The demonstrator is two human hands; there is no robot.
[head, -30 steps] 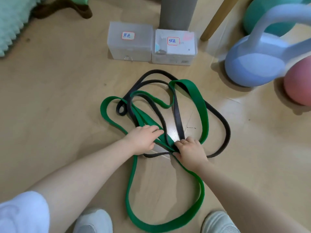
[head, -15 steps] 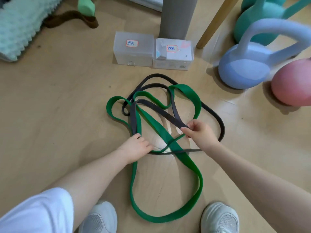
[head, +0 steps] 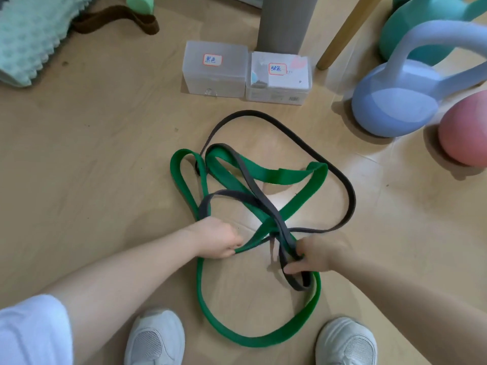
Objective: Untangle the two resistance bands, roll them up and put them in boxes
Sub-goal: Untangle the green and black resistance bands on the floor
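A green resistance band and a black resistance band lie tangled on the wooden floor, crossing each other near the middle. My left hand grips the green band at its left side. My right hand holds a loop of the black band pulled toward me, over the green loop. Two translucent boxes stand side by side at the back: the left box and the right box, each with a red-framed label on its lid.
A blue kettlebell, a teal kettlebell and a pink ball sit at the right. A grey post and a wooden leg stand behind the boxes. A bumpy mint mat lies far left. My white shoes are near.
My right hand has drawn the black loop down toward me, past the crossing. The left hand moved slightly nearer, still on the green band. The tangle has shifted shape.
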